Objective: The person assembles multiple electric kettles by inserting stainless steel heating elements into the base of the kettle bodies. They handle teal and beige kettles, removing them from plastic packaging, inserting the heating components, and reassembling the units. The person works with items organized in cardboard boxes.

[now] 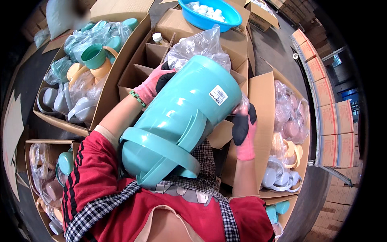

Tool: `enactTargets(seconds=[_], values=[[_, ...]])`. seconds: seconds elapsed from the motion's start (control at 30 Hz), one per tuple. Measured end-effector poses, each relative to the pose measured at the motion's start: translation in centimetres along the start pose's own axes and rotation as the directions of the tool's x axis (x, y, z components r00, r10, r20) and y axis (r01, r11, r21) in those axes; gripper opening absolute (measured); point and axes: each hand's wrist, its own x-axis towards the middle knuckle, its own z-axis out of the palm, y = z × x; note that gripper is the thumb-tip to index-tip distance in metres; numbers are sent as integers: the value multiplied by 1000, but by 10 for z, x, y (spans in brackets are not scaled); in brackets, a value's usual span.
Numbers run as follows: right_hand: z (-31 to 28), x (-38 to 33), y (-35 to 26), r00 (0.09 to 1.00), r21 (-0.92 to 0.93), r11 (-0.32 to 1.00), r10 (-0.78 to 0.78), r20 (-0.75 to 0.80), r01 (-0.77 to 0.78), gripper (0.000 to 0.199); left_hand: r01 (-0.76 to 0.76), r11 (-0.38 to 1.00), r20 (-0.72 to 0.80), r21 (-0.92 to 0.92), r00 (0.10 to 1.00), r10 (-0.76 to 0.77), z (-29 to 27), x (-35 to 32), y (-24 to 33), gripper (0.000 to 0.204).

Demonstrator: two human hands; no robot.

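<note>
A large teal plastic vacuum jug (173,113) with a curved handle and a white label lies slanted across my lap and chest, its wide end pointing away from me. Beyond that end bunches a clear plastic bag (201,50), partly hidden behind the jug. My left hand (156,82), in a pink glove with black fingers, is closed at the bag's edge, beside the jug's left side. To the right of the wide end, my right hand (244,131), gloved likewise, pinches the bag where it shows past the jug. Some fingertips of both hands are hidden.
Ahead stands a divided carton (133,76) with a capped bottle (158,39) in one compartment. A blue basin (231,22) of white caps sits behind it. Cartons of bagged plastic parts flank me at left (96,107) and right (262,92). Stacked boxes (326,115) line the far right.
</note>
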Motion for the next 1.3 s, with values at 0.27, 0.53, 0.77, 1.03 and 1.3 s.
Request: enactTargets(seconds=[0.27,0.53,0.77,1.03,1.3], values=[[25,-63,-34,825,-395,874,-12,565,283,25,21,962,-281,273,958,59,-19,7,-21,24],[-2,-76,-20,348,-570,817,510,786,89,31,314,892,19,326,941,-339,-43,-90,17,33],[44,-14,-97,584,-561,182,-111,804,808,48,479,810,-133,338,877,-463,-58,-176,33,31],[118,3,-87,317,-233,306,-263,911,923,22,157,975,-224,157,967,-119,-81,-207,33,20],[131,25,-92,914,-113,976,-131,385,187,19,258,605,-298,753,954,-36,-49,-241,36,84]])
